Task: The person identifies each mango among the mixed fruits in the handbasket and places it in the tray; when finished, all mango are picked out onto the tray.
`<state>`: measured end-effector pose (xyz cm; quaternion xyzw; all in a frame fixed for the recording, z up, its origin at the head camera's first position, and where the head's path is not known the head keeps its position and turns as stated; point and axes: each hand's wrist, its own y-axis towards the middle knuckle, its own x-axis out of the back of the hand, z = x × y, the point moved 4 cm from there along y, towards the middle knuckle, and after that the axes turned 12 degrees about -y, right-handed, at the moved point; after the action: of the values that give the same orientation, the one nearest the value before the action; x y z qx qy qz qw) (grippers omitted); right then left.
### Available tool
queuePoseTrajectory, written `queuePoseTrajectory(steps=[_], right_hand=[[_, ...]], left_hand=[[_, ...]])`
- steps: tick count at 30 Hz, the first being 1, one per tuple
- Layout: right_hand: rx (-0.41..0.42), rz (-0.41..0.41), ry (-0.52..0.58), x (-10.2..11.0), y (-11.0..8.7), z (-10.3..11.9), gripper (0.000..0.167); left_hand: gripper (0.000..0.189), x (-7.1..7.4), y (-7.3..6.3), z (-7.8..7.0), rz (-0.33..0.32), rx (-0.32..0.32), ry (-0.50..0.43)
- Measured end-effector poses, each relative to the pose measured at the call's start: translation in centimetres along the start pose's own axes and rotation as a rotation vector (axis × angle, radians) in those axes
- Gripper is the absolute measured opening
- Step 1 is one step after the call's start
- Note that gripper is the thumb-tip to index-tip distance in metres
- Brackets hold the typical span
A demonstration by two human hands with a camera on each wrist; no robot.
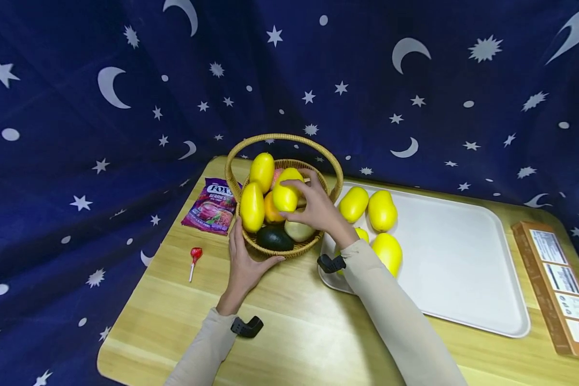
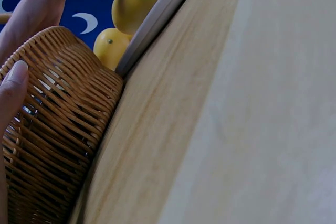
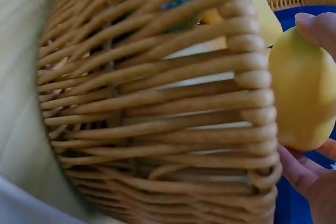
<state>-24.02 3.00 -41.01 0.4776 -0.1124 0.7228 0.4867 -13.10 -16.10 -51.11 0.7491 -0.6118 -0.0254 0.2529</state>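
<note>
My right hand point(image 1: 313, 201) grips a yellow mango point(image 1: 285, 199) between thumb and fingers, over the middle of a wicker basket point(image 1: 289, 253). In the right wrist view the held mango point(image 3: 302, 90) shows just beyond the rim, with a greenish tip. My left hand point(image 1: 248, 268) rests against the basket's front left wall, fingers up the side and thumb along the front; the thumb point(image 2: 16, 82) lies on the weave in the left wrist view. Other yellow mangoes point(image 1: 252, 206), an orange fruit point(image 1: 272, 210), a dark green avocado point(image 1: 275, 238) and a pale green fruit point(image 1: 299, 231) fill the basket.
A white tray point(image 1: 453, 252) stands right of the basket, with several mangoes point(image 1: 383, 210) at its left end. A purple candy bag point(image 1: 212, 206) and a red lollipop point(image 1: 195, 254) lie on the left. Along the right edge lies a brown box point(image 1: 540, 273). The basket's handle point(image 1: 282, 136) arches overhead.
</note>
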Motion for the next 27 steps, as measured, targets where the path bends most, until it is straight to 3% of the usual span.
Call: queuePoseTrajectory(steps=[14,22,27], right_hand=[[0.097,-0.111,0.016,1.0,-3.3,0.8,0.067],[0.161,-0.161,-0.013,2.3,-5.0,1.2,0.068],[0.156,-0.163,-0.019,3.2,-6.4,0.9,0.067]], left_hand=[[0.13,0.0,0.1,0.0,-0.012,-0.042,0.004],[0.13,0.0,0.1,-0.2,0.005,-0.03,-0.001],[0.131,0.0,0.1,-0.2,0.006,-0.02,0.002]])
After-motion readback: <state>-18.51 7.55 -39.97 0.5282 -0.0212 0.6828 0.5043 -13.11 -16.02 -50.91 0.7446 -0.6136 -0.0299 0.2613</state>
